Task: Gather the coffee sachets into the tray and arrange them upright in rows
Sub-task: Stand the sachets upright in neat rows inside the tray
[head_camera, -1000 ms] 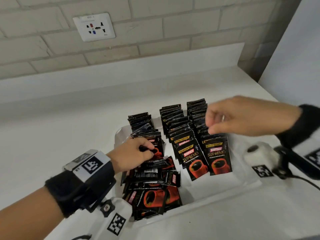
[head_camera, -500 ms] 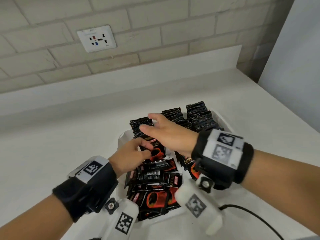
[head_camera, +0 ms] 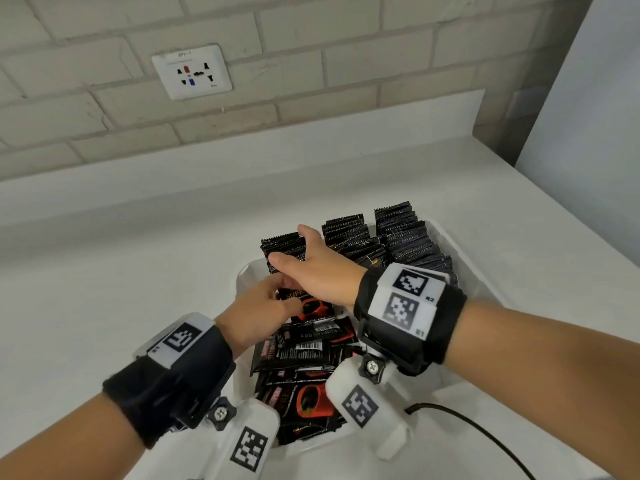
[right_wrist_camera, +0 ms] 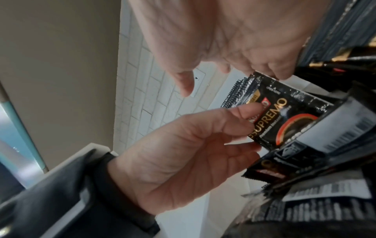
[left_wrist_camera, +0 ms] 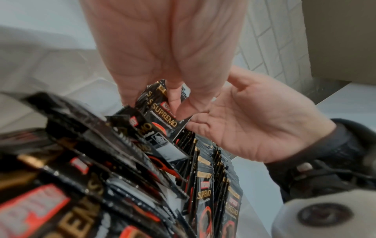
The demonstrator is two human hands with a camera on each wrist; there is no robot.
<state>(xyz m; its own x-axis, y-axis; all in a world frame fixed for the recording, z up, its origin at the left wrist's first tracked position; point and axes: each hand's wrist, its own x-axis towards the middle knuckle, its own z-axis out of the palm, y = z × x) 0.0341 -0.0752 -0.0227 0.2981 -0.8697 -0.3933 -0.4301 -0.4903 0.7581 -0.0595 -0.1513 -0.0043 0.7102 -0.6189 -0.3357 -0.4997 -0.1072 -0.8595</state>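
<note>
**Head view: both hands meet over the tray**

Head view shows the white tray [head_camera: 460,251] on the white counter [head_camera: 138,271]. Three rows of coffee sachets [head_camera: 405,237] stand upright at the far end of the tray. A loose pile of sachets [head_camera: 304,351] lies at the near end.

The left hand [head_camera: 256,313] pinches one Supremo sachet [head_camera: 304,303] with thumb and fingers, just in front of the left row in the tray. A second ago it held the sachet in much the same spot.

The right hand [head_camera: 318,268] has crossed over from the right row. Its fingers are now spread out flat and touch the top of the held sachet. It grips nothing.
</note>
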